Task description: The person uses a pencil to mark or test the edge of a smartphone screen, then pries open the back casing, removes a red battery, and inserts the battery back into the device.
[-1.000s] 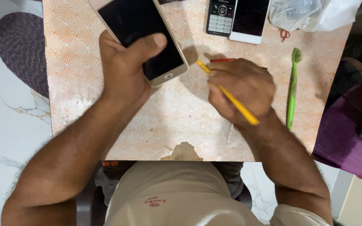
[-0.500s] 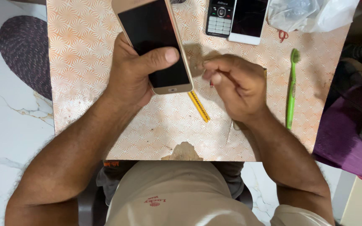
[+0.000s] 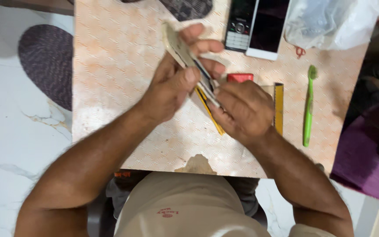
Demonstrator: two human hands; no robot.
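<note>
Left hand [image 3: 172,87] is gripping a gold-edged smartphone [image 3: 185,52] edge-on, centre-top of frame, thumb on the near side, fingers wrapping over the far side. Phone is tilted, running from upper left down toward the right hand.

Right hand [image 3: 244,109] is closing in a narrow pinch at the phone's lower end, centre of frame. Whether it's holding a tool there, can't tell; the fingers are hiding the contact point.

A yellow strip [image 3: 209,109] is poking out below the two hands, lying diagonally on the table [image 3: 110,87]. A second yellow bar [image 3: 279,107] is lying upright just right of the right hand. A red object [image 3: 240,77] is sitting just above the right hand.

Top of frame: a keypad phone [image 3: 238,24] and a white-edged smartphone [image 3: 268,28] are lying side by side, touching. A plastic bag [image 3: 330,22] is sitting in the upper right. A green toothbrush [image 3: 308,107] is lying vertically at right, well apart from the hands.
</note>
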